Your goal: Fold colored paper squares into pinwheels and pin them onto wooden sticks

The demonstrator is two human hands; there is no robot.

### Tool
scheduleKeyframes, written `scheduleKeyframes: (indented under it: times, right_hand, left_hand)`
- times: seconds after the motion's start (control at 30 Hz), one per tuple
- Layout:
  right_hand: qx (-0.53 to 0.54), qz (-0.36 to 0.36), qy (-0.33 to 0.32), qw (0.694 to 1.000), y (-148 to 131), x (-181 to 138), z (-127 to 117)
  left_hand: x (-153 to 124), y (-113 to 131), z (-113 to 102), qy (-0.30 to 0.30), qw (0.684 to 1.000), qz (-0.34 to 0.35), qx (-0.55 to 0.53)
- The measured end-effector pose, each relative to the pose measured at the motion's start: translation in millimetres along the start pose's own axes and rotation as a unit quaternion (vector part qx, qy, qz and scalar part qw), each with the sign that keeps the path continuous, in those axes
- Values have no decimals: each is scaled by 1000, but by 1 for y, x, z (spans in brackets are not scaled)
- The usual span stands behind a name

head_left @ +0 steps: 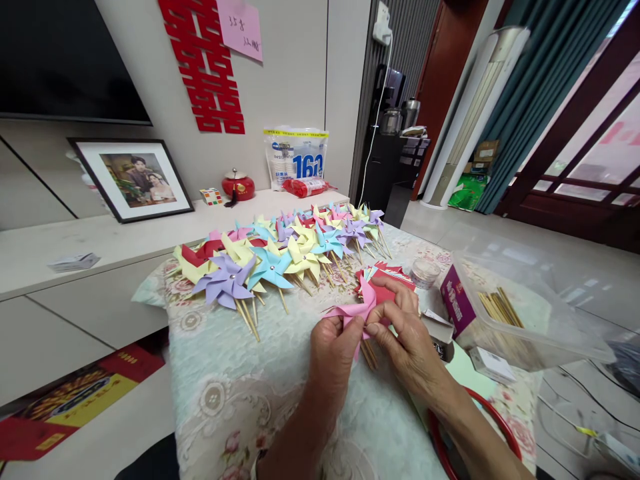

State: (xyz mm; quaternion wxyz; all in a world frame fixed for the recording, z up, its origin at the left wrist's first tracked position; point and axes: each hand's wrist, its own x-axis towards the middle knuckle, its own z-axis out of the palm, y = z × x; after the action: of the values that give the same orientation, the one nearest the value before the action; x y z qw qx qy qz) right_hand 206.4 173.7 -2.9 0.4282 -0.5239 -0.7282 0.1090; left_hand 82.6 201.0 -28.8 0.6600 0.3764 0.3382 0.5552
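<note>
A pink paper pinwheel [356,311] is between my two hands above the cloth-covered table. My left hand [336,347] pinches its lower left side between thumb and fingers. At the pinwheel's centre, the thumb and fingers of my right hand [400,327] are pressed together; whatever small thing they may hold is hidden. Thin wooden sticks [369,355] lie just below the pinwheel. Behind my right hand is a stack of coloured paper sheets [385,275], red on top. Finished pinwheels on sticks [270,268], in purple, blue, yellow, pink and red, lie in rows farther back.
To the right, a clear plastic box [540,333] holds wooden sticks. Near it are a round clear container [425,272], a small white box [493,365] and a red ring-shaped rim [507,433] under my right forearm. A white cabinet [115,260] borders the table's far left.
</note>
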Motion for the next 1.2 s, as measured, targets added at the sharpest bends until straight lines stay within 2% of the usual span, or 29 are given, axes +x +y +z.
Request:
scheduleKeyframes:
  times: [0.23, 0.47, 0.73, 1.2]
  right_hand:
    - [95, 79, -26, 992, 1, 1, -3]
    - [207, 132, -46, 968, 8, 3, -2]
    - [242, 135, -58, 959, 10, 2, -3]
    - [261, 139, -57, 954, 11, 3, -1]
  left_hand:
    - [1, -2, -1, -16, 1000, 12, 0]
    - [2, -7, -5, -16, 999, 37, 28]
    - [2, -7, -5, -26, 999, 24, 16]
    - [3, -13, -9, -19, 997, 49, 50]
